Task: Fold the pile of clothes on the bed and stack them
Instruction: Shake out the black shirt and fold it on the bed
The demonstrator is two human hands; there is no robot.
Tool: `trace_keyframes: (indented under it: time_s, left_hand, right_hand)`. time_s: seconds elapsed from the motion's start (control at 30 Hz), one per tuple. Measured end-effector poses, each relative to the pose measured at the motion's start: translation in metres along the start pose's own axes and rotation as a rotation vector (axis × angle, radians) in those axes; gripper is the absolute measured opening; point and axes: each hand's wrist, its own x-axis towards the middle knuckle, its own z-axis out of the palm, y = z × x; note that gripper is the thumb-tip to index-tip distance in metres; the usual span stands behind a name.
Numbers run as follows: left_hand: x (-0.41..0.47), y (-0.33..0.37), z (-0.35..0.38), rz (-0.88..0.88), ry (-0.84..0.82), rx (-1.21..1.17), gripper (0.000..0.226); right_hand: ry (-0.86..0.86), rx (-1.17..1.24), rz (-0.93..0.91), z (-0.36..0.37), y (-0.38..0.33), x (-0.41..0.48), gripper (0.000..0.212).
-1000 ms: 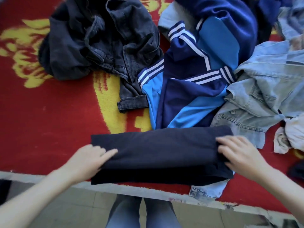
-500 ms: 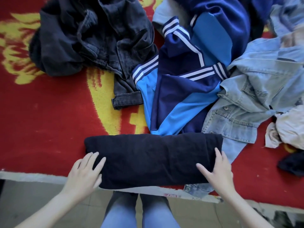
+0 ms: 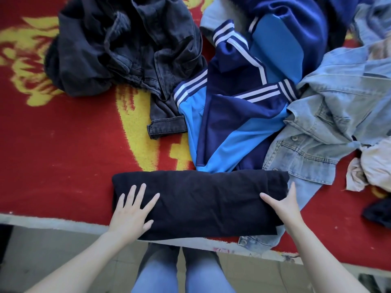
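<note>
**Both hands flatten a folded dark garment at the bed's near edge**

A folded rectangle of dark navy, nearly black cloth (image 3: 201,204) lies along the near edge of the bed (image 3: 63,155), which is covered by a red and yellow patterned blanket. It sits here probably because this is the closest bare stretch to the standing person, apart from the unsorted heap.

The left hand (image 3: 132,214) rests palm down on the bundle's left end, its fingers (image 3: 139,195) straight and spread. This looks like pressing, to squeeze out air and set the creases. The right hand (image 3: 285,210) brackets the right end, thumb stretched across the top and fingers (image 3: 293,193) straight along the end. It seems to be squaring that edge and stopping the layers from sliding. Neither hand pinches the cloth.

The bundle's right end overlaps the hem of a light blue denim jacket (image 3: 330,123), so it could sit unevenly there.

Towards the far edge wait a crumpled black denim garment (image 3: 118,45) and a blue track jacket with white stripes (image 3: 239,115). A pale crumpled cloth (image 3: 372,166) lies at the right edge. No stack shows yet, so the task seems to be at an early stage.
</note>
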Motion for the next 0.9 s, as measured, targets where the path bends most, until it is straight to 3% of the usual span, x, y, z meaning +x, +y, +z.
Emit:
trace_keyframes:
  time_s: [0.1, 0.23, 0.27, 0.37, 0.5, 0.6, 0.63, 0.7, 0.73, 0.83, 0.9]
  left_hand:
    - [-0.001, 0.003, -0.001, -0.011, 0.030, 0.009, 0.092]
    - [-0.002, 0.006, -0.001, -0.005, 0.077, -0.001, 0.092]
    - [-0.003, 0.006, -0.001, -0.004, 0.089, -0.020, 0.091]
    - [-0.009, 0.005, 0.003, 0.004, 0.154, -0.100, 0.087]
    - [-0.019, 0.005, 0.012, 0.030, 0.176, -0.260, 0.065]
    - [-0.023, 0.010, -0.003, -0.161, 0.202, -0.734, 0.025]
    - [-0.023, 0.015, -0.023, -0.287, 0.146, -1.116, 0.023]
    - [-0.020, 0.015, -0.054, -0.573, 0.065, -1.896, 0.062]
    - [-0.020, 0.009, -0.059, -0.637, 0.089, -2.062, 0.072]
    - [-0.025, -0.008, -0.073, -0.796, 0.070, -2.205, 0.054]
    - [-0.030, -0.024, -0.062, -0.859, -0.003, -2.213, 0.065]
  right_hand:
    - [-0.017, 0.009, 0.011, -0.002, -0.004, 0.000, 0.117]
    - [-0.061, -0.032, -0.017, -0.010, -0.019, -0.008, 0.049]
    - [-0.057, -0.061, -0.043, -0.012, -0.028, -0.018, 0.041]
    - [0.018, -0.186, -0.188, -0.010, -0.058, -0.060, 0.033]
    - [-0.139, -0.157, -0.412, 0.030, -0.092, -0.144, 0.033]
    - [-0.246, -0.149, -0.566, 0.085, -0.106, -0.180, 0.024]
    - [-0.288, -0.170, -0.631, 0.105, -0.111, -0.188, 0.025]
    - [-0.406, -0.298, -0.708, 0.139, -0.122, -0.202, 0.030]
    - [-0.482, -0.363, -0.716, 0.153, -0.123, -0.206, 0.033]
    - [-0.777, -0.391, -0.703, 0.176, -0.120, -0.205, 0.051]
    - [-0.836, -0.425, -0.732, 0.178, -0.111, -0.196, 0.057]
